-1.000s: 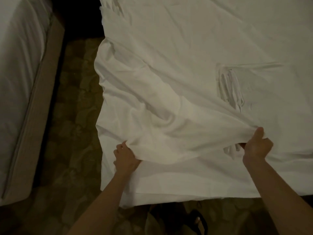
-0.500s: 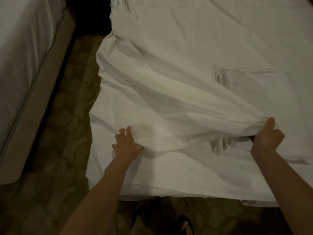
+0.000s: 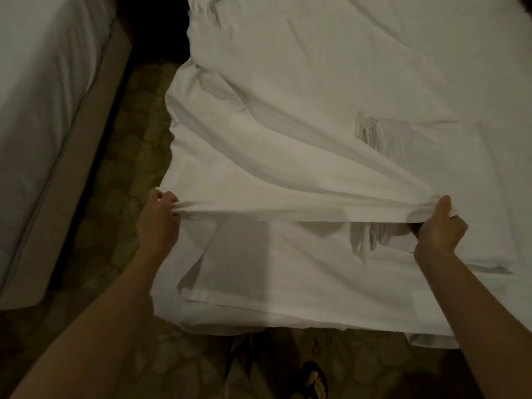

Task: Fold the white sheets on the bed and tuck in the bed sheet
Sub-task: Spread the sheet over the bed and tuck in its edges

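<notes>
A large white sheet (image 3: 302, 156) lies crumpled over the bed and hangs off its left side. My left hand (image 3: 159, 217) pinches the sheet's folded edge at the bed's left side. My right hand (image 3: 440, 228) grips the same edge further right, thumb on top. Between my hands the edge is pulled taut and lifted a little above the layer beneath. A lower white sheet (image 3: 288, 286) covers the foot of the bed. A bundle of folded white cloth (image 3: 374, 133) shows as a bump under the top sheet, and its end (image 3: 365, 240) peeks out below the lifted edge.
A second bed with a white cover (image 3: 37, 96) and a beige base (image 3: 72, 174) stands at the left. Patterned carpet (image 3: 121, 168) fills the narrow aisle between the beds. My foot in a dark sandal (image 3: 315, 380) stands at the foot of the bed.
My left hand has moved left and up and now pinches the sheet's edge instead of pressing on it. The edge between my hands has been drawn straight and taut. My right hand kept its grip.
</notes>
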Available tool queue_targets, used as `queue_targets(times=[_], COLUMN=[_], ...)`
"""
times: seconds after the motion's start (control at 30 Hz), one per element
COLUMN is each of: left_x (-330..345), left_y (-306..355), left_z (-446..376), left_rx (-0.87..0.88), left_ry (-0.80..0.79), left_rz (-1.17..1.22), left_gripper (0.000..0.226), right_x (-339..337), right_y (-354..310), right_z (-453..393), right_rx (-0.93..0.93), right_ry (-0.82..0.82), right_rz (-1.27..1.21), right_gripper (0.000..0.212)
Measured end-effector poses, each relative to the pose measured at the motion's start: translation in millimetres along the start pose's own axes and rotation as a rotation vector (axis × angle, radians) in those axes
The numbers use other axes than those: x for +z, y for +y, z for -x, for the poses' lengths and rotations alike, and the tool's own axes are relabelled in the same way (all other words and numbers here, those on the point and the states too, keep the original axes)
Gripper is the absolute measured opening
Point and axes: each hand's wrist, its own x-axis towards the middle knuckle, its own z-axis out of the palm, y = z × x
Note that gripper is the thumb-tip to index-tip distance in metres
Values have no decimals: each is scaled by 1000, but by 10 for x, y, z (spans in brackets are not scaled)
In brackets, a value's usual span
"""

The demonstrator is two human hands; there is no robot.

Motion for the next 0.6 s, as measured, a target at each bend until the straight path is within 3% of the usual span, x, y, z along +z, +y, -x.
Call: queue_targets(times=[0.13, 0.3, 0.4, 0.47, 0.53, 0.6], left_x=[-356, -748, -836, -870, -930, -961], left_y=[-421, -936, -1057, -1145, -1194, -1210], left_z=[161, 608, 876, 1024, 1142, 1226], left_rx=[-402, -574, -753, -881, -954, -988], left_ry=[100, 149, 180, 214, 194, 200], left_rz=[177, 326, 474, 590, 692, 771], left_gripper=[20, 21, 27, 30, 48, 66], right_x=[-144, -589, -943, -1164, -1357, -1441], right_y=[-70, 111, 451, 759, 1059, 1243], right_z=[187, 325, 513, 688, 841, 1006], right_rx=[-14, 34, 111, 141, 154, 182], right_ry=[-33, -28, 5, 6, -9, -48], right_rz=[-30, -41, 21, 153, 315, 429], right_gripper=[40, 47, 35, 52, 67, 56])
